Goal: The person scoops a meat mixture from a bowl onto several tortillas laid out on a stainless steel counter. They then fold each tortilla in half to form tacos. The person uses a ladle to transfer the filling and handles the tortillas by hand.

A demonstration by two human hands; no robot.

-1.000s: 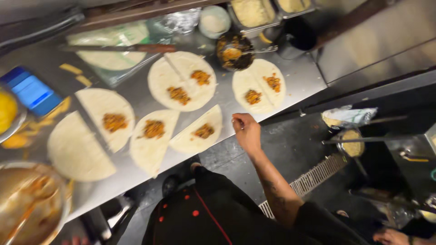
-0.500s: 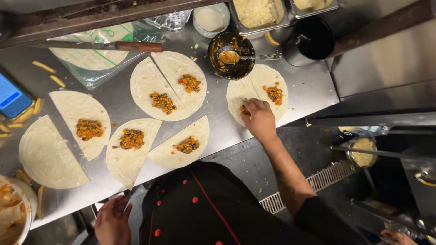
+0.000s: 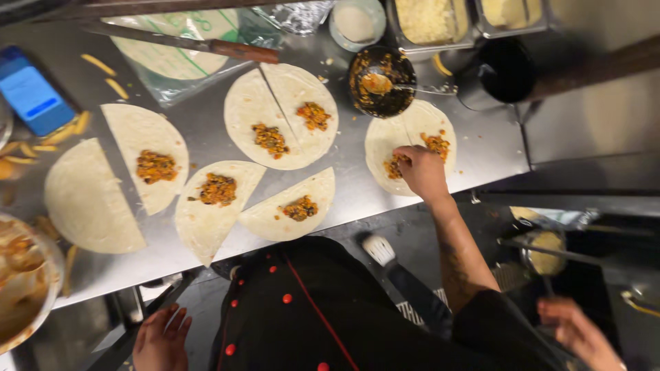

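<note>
Head view, one entry per item, steel counter (image 3: 206, 137) seen from above.

1. Your right hand (image 3: 421, 172): reached out over the right-hand tortilla half-pair (image 3: 411, 151), fingers curled down and pinching at the mound of filling (image 3: 395, 165) on the near half. It looks like you are pressing or spreading the filling; whether anything is gripped between the fingertips cannot be told.
2. Your left hand (image 3: 161, 340): low beside your black jacket (image 3: 309, 316), below the counter edge, fingers loosely spread, holding nothing.
3. Further tortilla halves, each with a mound of filling placed off the cut edge, likely so the half can fold over: centre pair (image 3: 282, 117); two near wedges (image 3: 213, 206) and (image 3: 295, 206); left half (image 3: 148, 161). One bare half (image 3: 86, 199) at far left carries no filling.
4. Dark bowl with spoon (image 3: 381, 81): just beyond the right-hand pair, kept within your reach.
5. Long knife (image 3: 185, 45) lying across a bagged stack of tortillas (image 3: 172, 55) at the back.
6. Blue device (image 3: 31, 93) at left; metal containers (image 3: 430, 20) along the rear.
7. Another person's hand (image 3: 577, 333) at lower right, not yours.

Change since half a second earlier: your right hand has shifted slightly further onto the near half's filling; your left hand stays low; the view has drifted a little.
</note>
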